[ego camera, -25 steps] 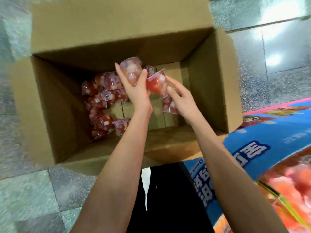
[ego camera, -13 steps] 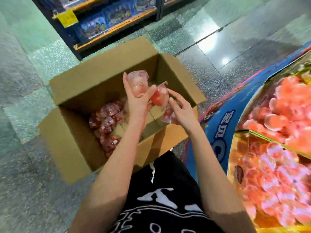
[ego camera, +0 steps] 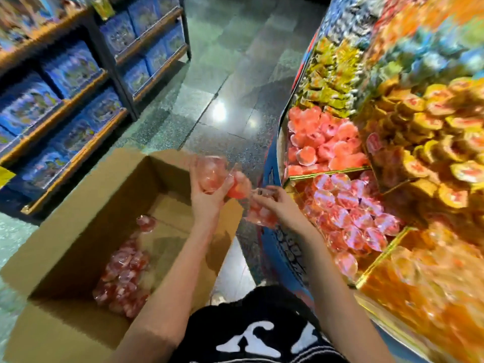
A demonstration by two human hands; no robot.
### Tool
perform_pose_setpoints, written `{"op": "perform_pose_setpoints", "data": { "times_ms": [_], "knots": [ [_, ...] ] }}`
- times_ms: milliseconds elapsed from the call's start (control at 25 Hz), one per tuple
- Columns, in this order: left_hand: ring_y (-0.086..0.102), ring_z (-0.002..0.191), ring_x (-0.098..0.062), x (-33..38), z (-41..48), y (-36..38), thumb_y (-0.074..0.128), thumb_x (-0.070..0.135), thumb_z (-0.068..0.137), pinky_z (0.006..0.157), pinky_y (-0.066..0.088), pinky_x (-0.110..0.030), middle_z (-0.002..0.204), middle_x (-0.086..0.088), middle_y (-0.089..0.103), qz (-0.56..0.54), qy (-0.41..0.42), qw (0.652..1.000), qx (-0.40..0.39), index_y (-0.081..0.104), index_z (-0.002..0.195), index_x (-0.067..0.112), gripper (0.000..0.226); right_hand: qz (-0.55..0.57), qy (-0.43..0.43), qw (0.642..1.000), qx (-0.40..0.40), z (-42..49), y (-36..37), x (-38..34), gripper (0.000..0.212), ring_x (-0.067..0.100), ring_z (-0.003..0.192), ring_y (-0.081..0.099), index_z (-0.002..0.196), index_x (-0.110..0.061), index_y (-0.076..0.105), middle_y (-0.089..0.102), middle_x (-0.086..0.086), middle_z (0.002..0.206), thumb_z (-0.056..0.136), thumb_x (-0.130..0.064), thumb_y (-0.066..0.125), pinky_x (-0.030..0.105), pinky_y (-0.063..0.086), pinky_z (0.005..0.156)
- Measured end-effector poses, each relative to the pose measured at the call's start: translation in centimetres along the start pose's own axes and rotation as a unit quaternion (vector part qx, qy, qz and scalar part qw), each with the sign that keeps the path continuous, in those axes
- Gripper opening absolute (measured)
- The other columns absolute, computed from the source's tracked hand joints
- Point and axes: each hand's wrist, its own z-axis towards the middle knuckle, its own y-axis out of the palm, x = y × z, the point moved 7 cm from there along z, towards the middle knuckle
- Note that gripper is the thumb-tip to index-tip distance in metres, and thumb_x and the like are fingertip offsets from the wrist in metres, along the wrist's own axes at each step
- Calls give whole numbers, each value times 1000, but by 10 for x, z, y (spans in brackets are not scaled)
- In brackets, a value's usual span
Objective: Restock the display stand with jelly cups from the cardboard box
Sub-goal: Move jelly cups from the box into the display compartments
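display stand [ego camera: 284, 254] fills the right side: compartments of pink, red and orange stock, blurred higher up. cardboard box [ego camera: 65, 231] sits open on the floor [ego camera: 227, 74], just left of the stand, with a pile of red jelly cups [ego camera: 121, 276] in its bottom. shelf [ego camera: 78, 82] of blue packs is at back left. Both hands are over the box's right edge, near the stand. left hand [ego camera: 207, 200] curls round two cups [ego camera: 212, 174]. right hand [ego camera: 281, 206] pinches more cups [ego camera: 259, 216] under its fingers; count unclear, blur.
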Motion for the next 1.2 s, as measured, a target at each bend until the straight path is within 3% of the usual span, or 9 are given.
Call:
{"op": "perform_pose_setpoints", "data": {
  "times_ms": [120,280,400,520,640,800,920,1000,1200],
  "knots": [
    [48,133,-24,-7,-12,47,88,25,70,107,41,-56,151,0,42,75,36,995,-49,34,132,64,91,83,-21,982,168,-24,-60,7,48,20,84,65,116,-18,46,64,1,98,82,-26,79,14,50,69],
    [50,120,-5,-9,-40,118,81,13,78,107,42,-43,140,18,39,130,39,982,-134,27,129,64,90,129,-75,945,292,-53,-123,25,22,25,85,71,95,-39,56,71,-3,95,83,-41,74,52,59,77],
    [37,130,-9,-18,-58,166,78,15,82,105,34,-32,154,3,32,155,46,975,-154,23,138,53,87,135,-54,944,296,-70,-166,35,21,10,84,71,112,-31,59,70,-4,105,92,-35,65,34,60,74],
    [27,131,-8,-30,-71,209,77,19,83,105,28,-31,158,1,26,161,41,973,-158,22,148,44,89,120,-12,969,216,-79,-197,55,68,10,107,65,151,-29,30,56,1,136,92,-41,62,28,55,89],
    [34,132,-10,-41,-84,250,77,14,82,105,35,-29,157,-1,29,157,45,970,-181,22,152,36,91,75,-22,959,272,-89,-235,70,75,15,133,43,150,-32,30,37,-4,151,87,-45,68,44,41,109],
    [36,139,-20,-61,-96,287,79,21,81,112,36,-43,158,-1,29,178,50,962,-203,24,152,38,91,204,-16,924,323,-94,-267,98,55,20,119,57,127,-29,42,54,4,132,83,-39,74,45,50,100],
    [33,142,-17,-71,-100,303,78,22,83,113,34,-39,159,2,27,189,56,957,-211,23,152,39,91,186,-20,917,353,-100,-283,108,31,18,113,59,115,-22,52,60,-4,116,90,-36,66,23,50,90],
    [27,141,-10,-74,-97,319,77,21,84,113,29,-31,161,5,23,195,61,954,-218,21,152,39,90,181,-25,924,335,-99,-291,106,38,7,110,56,122,-20,54,56,-11,114,88,-29,69,5,44,79],
    [26,139,-5,-82,-80,362,75,22,86,114,28,-31,150,16,25,197,54,939,-277,21,148,45,86,157,-20,915,372,-92,-316,111,75,1,111,50,138,-32,40,47,-9,125,75,-31,80,6,41,87]
  ]
}}
